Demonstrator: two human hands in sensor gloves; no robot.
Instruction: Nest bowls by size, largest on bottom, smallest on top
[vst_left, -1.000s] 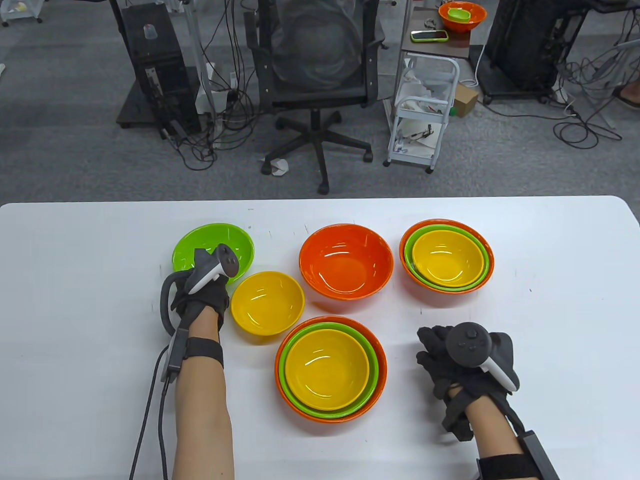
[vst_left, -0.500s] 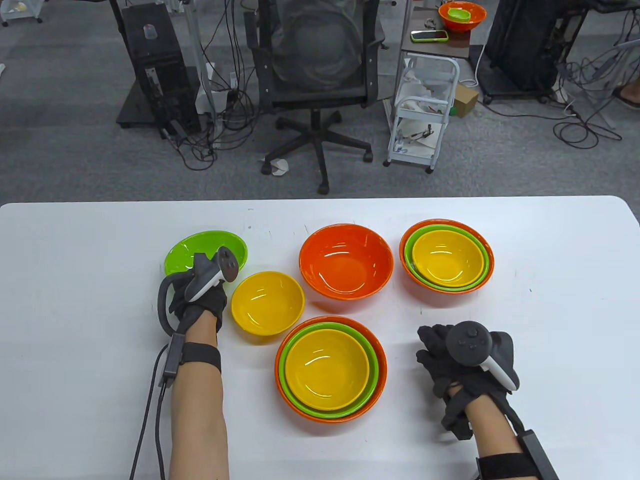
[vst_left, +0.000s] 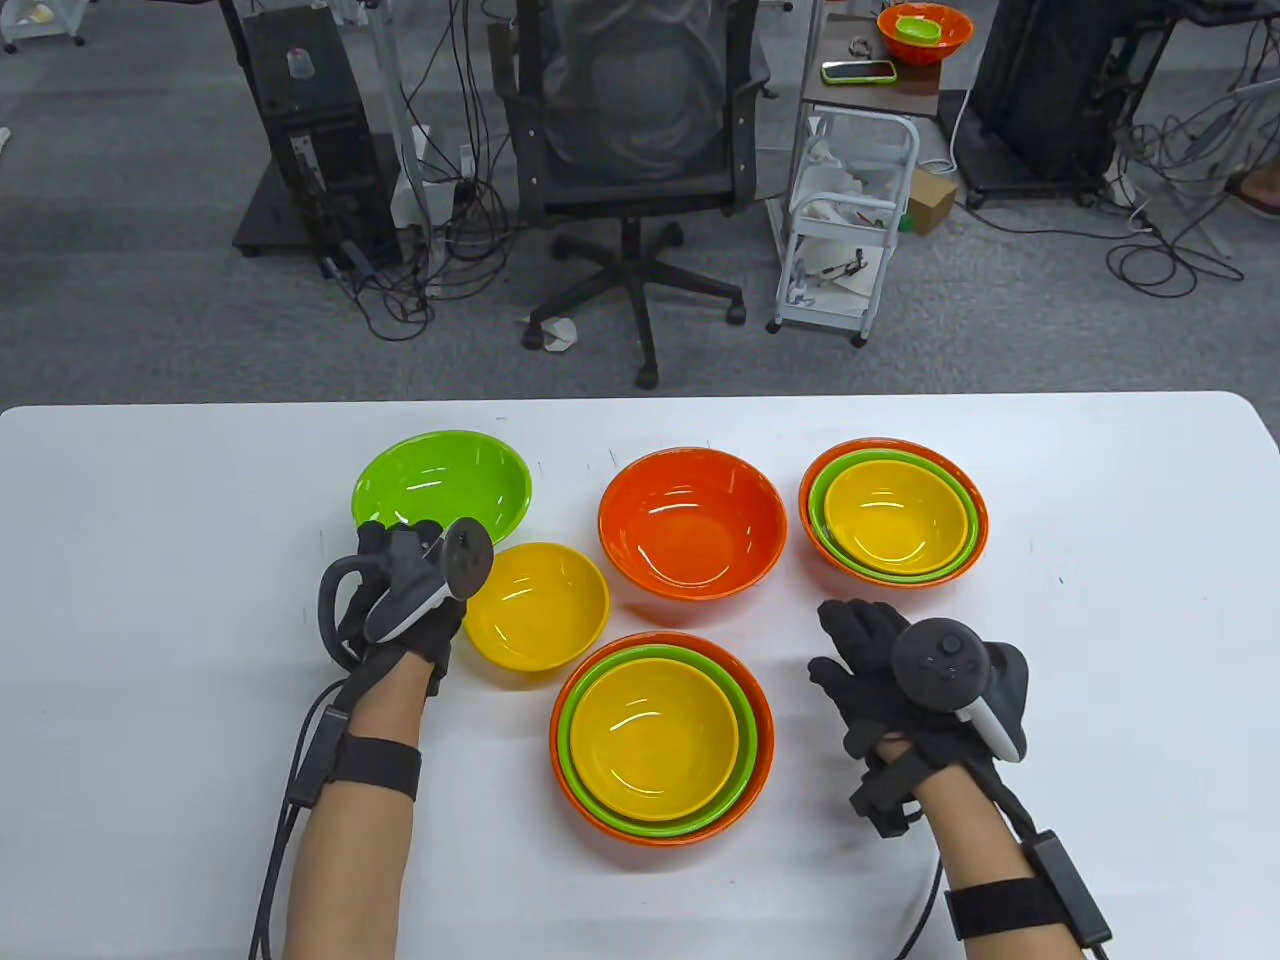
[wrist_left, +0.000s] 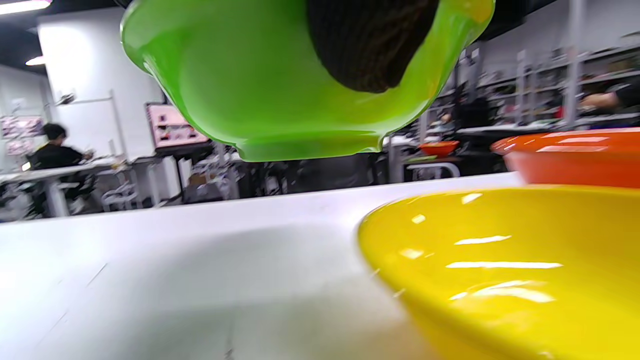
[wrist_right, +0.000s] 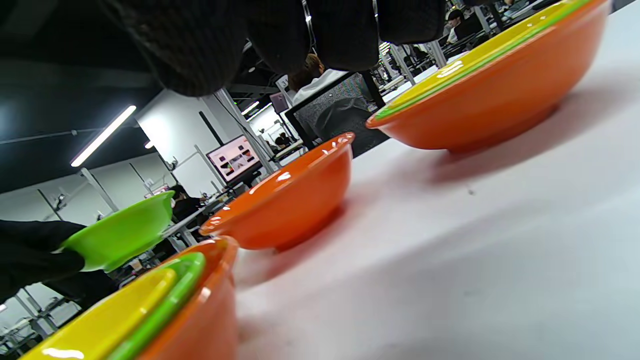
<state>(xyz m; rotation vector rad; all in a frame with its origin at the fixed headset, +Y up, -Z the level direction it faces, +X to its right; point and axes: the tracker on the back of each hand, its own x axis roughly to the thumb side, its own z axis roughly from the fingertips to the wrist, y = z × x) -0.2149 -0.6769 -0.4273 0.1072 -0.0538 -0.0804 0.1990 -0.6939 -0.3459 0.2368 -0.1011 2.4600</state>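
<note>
My left hand (vst_left: 400, 580) grips the near rim of a loose green bowl (vst_left: 441, 487) and holds it lifted off the table; the left wrist view shows its underside (wrist_left: 280, 90) in the air with a gloved finger (wrist_left: 372, 45) on it. A loose yellow bowl (vst_left: 536, 605) sits just right of that hand. An empty orange bowl (vst_left: 692, 522) stands at centre. Two nested stacks, orange, green, yellow, stand at the front centre (vst_left: 661, 737) and back right (vst_left: 893, 513). My right hand (vst_left: 880, 670) hovers open and empty right of the front stack.
The white table (vst_left: 150, 700) has bare surface at the left and right sides. An office chair (vst_left: 635, 150) and a small cart (vst_left: 845, 230) stand on the floor beyond the far edge.
My left hand has lifted the green bowl off the table and shifted it right. My right hand has moved forward and left, fingers stretched out.
</note>
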